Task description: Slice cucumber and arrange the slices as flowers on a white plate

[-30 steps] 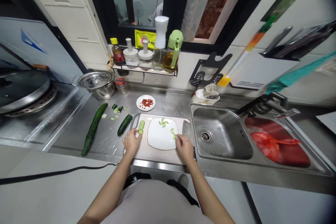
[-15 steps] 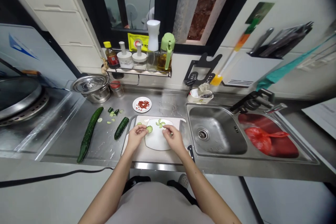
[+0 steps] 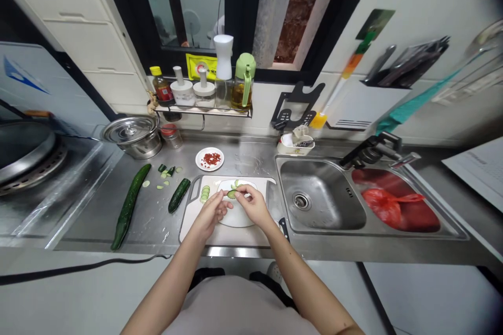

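A cucumber slice (image 3: 231,194) is held over the white plate (image 3: 236,220), tilted between both hands. My left hand (image 3: 212,213) pinches its left edge with thumb and forefinger, the other fingers loosely curled. From the other side, my right hand (image 3: 253,205) grips the slice between its fingertips. Beneath them the white plate rests on a cutting board (image 3: 192,225). A few cut slices show at the plate's far side, partly hidden by my right hand. A short row of overlapping cucumber slices (image 3: 205,193) lies on the board to the left.
Left of the board lie a cucumber half (image 3: 179,195), a whole cucumber (image 3: 131,207) and scattered pieces. A small plate of red bits (image 3: 209,159) stands behind. A knife (image 3: 284,229) lies at the board's right, beside the sink (image 3: 322,193). A lidded pot (image 3: 135,136) stands back left.
My hands have come together over the plate. The slice in my left hand has moved right and now meets my right fingers. The row of slices on the board is uncovered.
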A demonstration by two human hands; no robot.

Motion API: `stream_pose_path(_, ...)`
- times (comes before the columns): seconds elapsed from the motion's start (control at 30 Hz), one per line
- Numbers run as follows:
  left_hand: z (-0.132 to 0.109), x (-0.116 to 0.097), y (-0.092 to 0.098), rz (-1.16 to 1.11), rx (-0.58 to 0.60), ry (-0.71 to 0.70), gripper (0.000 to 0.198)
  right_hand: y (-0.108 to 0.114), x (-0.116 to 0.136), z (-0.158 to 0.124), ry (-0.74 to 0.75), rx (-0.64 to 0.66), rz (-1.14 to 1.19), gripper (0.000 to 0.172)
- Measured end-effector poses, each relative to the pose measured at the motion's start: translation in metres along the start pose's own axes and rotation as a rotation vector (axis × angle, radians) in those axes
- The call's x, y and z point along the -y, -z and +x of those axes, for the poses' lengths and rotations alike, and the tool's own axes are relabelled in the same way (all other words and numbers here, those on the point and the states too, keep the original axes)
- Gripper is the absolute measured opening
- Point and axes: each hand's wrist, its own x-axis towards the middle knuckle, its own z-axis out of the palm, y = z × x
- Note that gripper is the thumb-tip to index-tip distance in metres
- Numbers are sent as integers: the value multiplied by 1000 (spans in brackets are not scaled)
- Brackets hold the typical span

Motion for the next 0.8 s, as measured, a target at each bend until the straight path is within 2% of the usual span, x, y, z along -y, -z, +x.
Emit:
stream_pose_path(0.07, 0, -3, -2, -96, 61, 80, 49, 1, 3, 1, 30, 10, -17, 17)
stream_pose_path(0.17, 2, -11, -6, -156, 96, 93, 45, 3, 6, 1, 72, 17, -36, 17)
stream_pose_path(0.33, 5, -22, -8, -101, 43, 13, 53, 7, 9, 1, 97, 15, -81, 15)
stream_pose_path(0.5, 5, -25, -12, 3, -2, -135, 62, 8, 16, -2, 112, 39, -83, 11)
stream_pose_path(0.8, -2, -25, -21, 43, -7, -278, 57, 10, 24, -2, 144, 106, -74, 17)
